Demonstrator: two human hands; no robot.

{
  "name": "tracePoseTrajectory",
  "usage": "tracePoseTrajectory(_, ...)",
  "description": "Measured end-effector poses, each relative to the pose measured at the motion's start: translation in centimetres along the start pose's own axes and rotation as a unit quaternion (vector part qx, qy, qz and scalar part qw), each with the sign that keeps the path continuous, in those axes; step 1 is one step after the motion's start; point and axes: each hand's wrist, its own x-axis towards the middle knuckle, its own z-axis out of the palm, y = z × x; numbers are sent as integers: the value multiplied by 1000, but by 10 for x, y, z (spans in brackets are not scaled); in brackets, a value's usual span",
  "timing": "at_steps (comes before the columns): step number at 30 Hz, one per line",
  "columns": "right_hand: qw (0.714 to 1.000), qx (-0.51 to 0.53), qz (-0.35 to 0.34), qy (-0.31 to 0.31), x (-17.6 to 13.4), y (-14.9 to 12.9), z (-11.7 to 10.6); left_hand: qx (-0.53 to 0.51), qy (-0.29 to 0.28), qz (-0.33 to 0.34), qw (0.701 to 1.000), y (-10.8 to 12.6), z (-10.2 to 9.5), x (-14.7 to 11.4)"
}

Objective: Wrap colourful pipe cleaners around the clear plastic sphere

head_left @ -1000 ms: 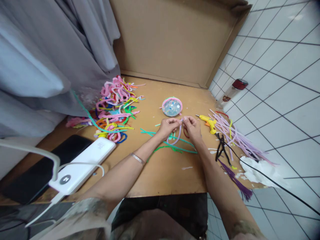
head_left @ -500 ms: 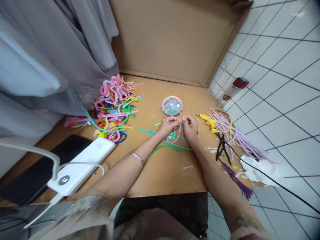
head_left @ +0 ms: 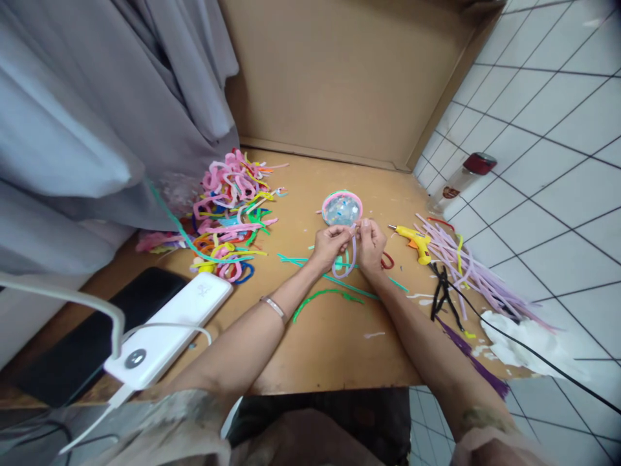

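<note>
A lilac pipe cleaner (head_left: 341, 273) hangs in a loop below my fingertips, its ends pinched between both hands. My left hand (head_left: 330, 246) is closed on one end, and my right hand (head_left: 371, 243) grips the other close beside it. Just beyond them sits a round clear dish (head_left: 342, 208) with a pink and green rim and bluish bits inside. Under and around my hands lie teal pipe cleaners (head_left: 334, 279), and a bent green one (head_left: 317, 296) is nearer to me. A dark red loop (head_left: 387, 261) shows beside my right hand.
A heap of coloured pipe cleaners (head_left: 233, 188) lies at left, near a white power bank (head_left: 169, 327) and a black phone (head_left: 97, 343). At right are a yellow glue gun (head_left: 414, 241), black pliers (head_left: 442, 294), lilac pipe cleaners (head_left: 480, 275), a purple tassel (head_left: 478, 362) and a bottle (head_left: 451, 188).
The view has shifted slightly, so everything sits a little further right. Both hands still pinch the lilac pipe cleaner, and more of the dark red loop shows beside my right hand.
</note>
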Motion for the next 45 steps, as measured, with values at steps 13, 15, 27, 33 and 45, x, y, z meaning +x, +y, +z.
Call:
tracePoseTrajectory(13, 999, 5, 32, -24, -7, 1, -2, 9, -12, 12, 1000, 2, 1, -4)
tracePoseTrajectory(15, 998, 20, 39, -35, -7, 2, -2, 11, -2, 11, 1000, 3, 2, -5)
tracePoseTrajectory(27, 968, -234, -40, -85, 9, -8, -31, 24, 11, -2, 1000, 4, 2, -5)
tracePoseTrajectory(33, 803, -588, 95, 23, 32, 0, -74, 28, 32, -18, 999, 6, 4, -4)
tracePoseTrajectory(45, 786, -585, 201, -12, 39, 29, -107, 10, 29, -26, 999, 5, 5, -3)
